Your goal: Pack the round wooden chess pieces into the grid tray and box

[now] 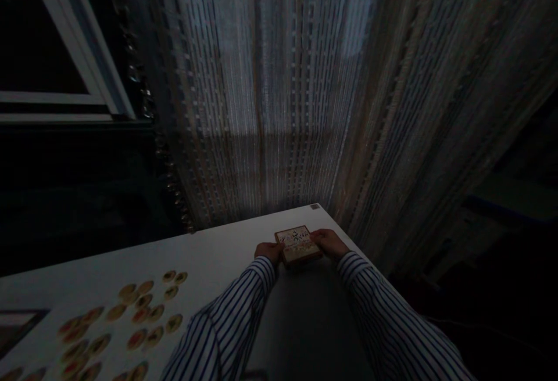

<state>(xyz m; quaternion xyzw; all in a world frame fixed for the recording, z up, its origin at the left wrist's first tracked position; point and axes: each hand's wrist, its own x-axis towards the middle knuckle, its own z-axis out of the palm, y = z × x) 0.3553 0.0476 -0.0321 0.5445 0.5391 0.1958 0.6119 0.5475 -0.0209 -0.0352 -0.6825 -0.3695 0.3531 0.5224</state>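
Note:
A small, flat brown box (pixel 299 243) with a pale top and dark markings is held near the far right part of the white table. My left hand (pixel 269 251) grips its left edge, thumb on the top. On the opposite side, my right hand (pixel 330 244) is closed on the right edge. Both sleeves are striped. Several round wooden pieces (pixel 136 339), some with red or dark marks, lie scattered on the table to the left.
The white table (pixel 218 247) runs from the left to a corner at the back right, where a small dark square (pixel 314 207) sits. A string curtain (pixel 270 108) hangs behind. A dark-edged flat item (pixel 17 326) lies at the far left.

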